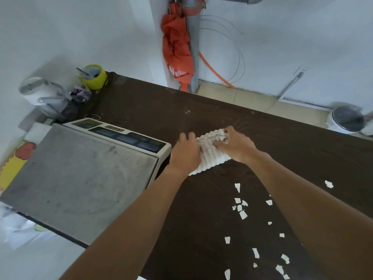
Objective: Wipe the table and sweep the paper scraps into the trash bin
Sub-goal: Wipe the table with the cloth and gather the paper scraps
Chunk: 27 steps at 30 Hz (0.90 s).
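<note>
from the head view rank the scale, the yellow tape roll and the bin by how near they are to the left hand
1. Scale: right beside the left hand, on its left.
2. Yellow tape roll: far left table corner.
3. Bin: on the floor past the table's right edge.

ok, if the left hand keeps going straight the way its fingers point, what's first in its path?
Nothing close: the left hand points up-table along bare tabletop, passing beside the scale. Looks free to the far edge, though depth is unclear.

A white ribbed cloth (210, 156) lies bunched on the dark bench (222, 110), torn white paper scraps (241, 208) scattered nearer.
</note>
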Motion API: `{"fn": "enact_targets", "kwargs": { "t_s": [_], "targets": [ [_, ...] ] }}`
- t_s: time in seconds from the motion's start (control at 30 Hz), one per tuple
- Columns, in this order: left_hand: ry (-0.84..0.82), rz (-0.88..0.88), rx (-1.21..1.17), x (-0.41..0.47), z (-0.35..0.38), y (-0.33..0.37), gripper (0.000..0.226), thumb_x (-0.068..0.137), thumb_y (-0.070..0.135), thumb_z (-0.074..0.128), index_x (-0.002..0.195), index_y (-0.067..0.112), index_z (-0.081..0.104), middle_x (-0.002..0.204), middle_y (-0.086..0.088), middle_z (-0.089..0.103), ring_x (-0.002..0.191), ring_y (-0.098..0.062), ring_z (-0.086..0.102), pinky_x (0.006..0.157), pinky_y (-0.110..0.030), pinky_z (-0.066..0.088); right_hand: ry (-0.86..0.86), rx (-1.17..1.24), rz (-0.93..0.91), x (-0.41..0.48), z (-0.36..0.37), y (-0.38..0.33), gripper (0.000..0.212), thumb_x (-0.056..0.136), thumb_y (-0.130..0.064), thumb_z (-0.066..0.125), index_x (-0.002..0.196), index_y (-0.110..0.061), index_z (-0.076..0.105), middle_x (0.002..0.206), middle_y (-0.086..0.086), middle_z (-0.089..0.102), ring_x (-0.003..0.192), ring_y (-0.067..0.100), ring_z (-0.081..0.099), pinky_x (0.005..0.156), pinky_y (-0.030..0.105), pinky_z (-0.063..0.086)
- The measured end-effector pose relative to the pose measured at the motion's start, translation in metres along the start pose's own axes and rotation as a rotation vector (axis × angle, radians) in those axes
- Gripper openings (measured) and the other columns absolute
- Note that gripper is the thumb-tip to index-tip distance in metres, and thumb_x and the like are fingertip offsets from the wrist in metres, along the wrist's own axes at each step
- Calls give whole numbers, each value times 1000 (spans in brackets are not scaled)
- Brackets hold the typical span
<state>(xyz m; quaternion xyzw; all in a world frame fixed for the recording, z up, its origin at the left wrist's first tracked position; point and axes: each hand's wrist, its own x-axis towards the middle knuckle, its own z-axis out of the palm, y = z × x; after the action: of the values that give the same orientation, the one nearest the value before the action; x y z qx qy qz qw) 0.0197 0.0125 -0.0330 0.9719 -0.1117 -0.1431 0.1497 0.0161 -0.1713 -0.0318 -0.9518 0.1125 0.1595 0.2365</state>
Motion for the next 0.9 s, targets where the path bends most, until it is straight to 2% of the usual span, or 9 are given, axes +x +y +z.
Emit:
{"fn": "enact_targets", "kwargs": {
  "t_s": [0.07,0.13,0.2,0.27,0.37,0.43,0.6,0.77,0.9],
  "targets": [
    [37,140,97,2,8,4,47,99,20,49,145,13,42,139,-15,48,124,-32,53,96,-40,45,11,23,10,4,3,1,60,90,-55,57,139,-26,37,121,2,62,98,24,61,79,38,50],
    [-114,130,25,5,8,5,54,103,28,40,156,19,31,155,-16,38,140,-34,39,110,-47,35,3,21,-5,5,3,2,63,90,-54,57,144,-31,34,127,2,61,106,26,62,85,40,51],
    [-243,71,-51,12,11,-3,57,104,38,33,159,28,23,163,-14,28,149,-34,25,117,-51,26,-7,-5,-20,4,3,4,58,92,-54,55,142,-30,39,125,1,62,105,25,61,80,37,48],
    [-294,75,-56,16,12,-11,62,99,50,24,158,32,25,165,-8,23,152,-32,21,120,-52,24,0,-23,-28,4,3,4,50,93,-54,52,135,-28,46,118,1,63,97,22,59,72,34,42],
    [-281,60,-134,14,10,-16,56,103,51,23,156,36,29,155,-4,36,143,-26,32,115,-46,30,7,-21,-31,1,4,3,45,95,-52,49,131,-26,49,113,0,62,89,18,54,63,31,35],
    [-242,44,-172,12,8,-15,55,104,57,28,155,38,32,146,-4,43,137,-24,38,109,-43,33,1,-14,-34,-2,6,4,43,95,-52,49,130,-26,49,113,1,61,90,19,55,65,32,36],
    [-201,49,-93,-9,15,-7,86,83,79,51,150,27,36,134,-8,49,125,-25,47,100,-39,39,-26,-17,-52,-17,10,5,45,96,-50,49,136,-29,47,120,2,56,105,25,57,74,34,38],
    [-197,-31,-124,-21,22,2,79,86,74,55,132,10,49,123,-10,60,112,-27,60,92,-38,47,1,-10,-85,-37,17,5,43,97,-46,49,138,-34,45,118,1,54,111,24,54,80,36,42],
    [-210,-72,-158,-31,23,8,73,83,70,61,122,9,55,115,-5,63,107,-24,61,82,-34,44,64,46,-124,-57,25,7,46,96,-39,50,141,-34,40,121,-2,53,115,21,51,84,37,44]
  ]
}}
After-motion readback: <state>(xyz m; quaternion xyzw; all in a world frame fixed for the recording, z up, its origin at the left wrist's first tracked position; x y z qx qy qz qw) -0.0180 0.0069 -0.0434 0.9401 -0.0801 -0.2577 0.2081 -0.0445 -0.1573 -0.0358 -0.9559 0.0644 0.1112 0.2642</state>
